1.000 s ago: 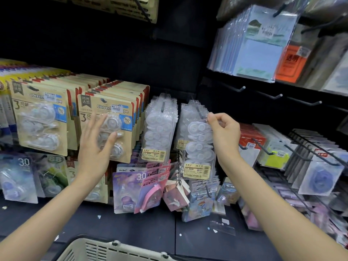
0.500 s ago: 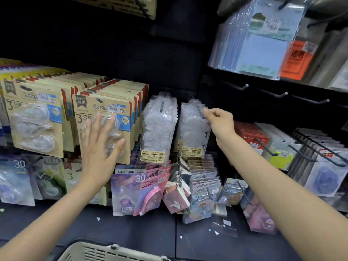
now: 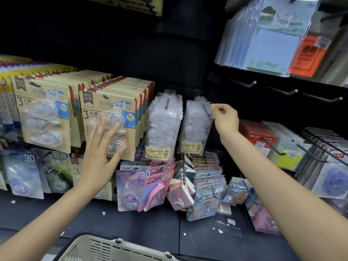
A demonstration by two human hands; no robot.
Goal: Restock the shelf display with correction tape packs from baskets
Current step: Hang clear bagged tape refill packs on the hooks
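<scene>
Clear-sleeved notepads (image 3: pixel 267 36) hang at upper right, orange pack (image 3: pixel 306 57) just beside. Bare hooks (image 3: pixel 286 91) below them. Yellow-tagged pack (image 3: pixel 284 160) on right peg. Small picture cards (image 3: pixel 206 178) at shelf's middle. Paper scraps (image 3: pixel 230 222) on dark shelf.

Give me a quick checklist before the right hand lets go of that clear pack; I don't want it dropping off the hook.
1. Right hand grip on the clear pack: ok, fingers pinch its top corner.
2. Pack hole threaded on the hook: cannot tell, the plastic hides it.
3. Pack hangs straight beside the neighbouring stack: ok, apart and roughly upright.
4. Left hand steadies the card packs: ok, flat open palm on the front one.
5. Basket in reach below: ok; its contents cannot be seen.
</scene>
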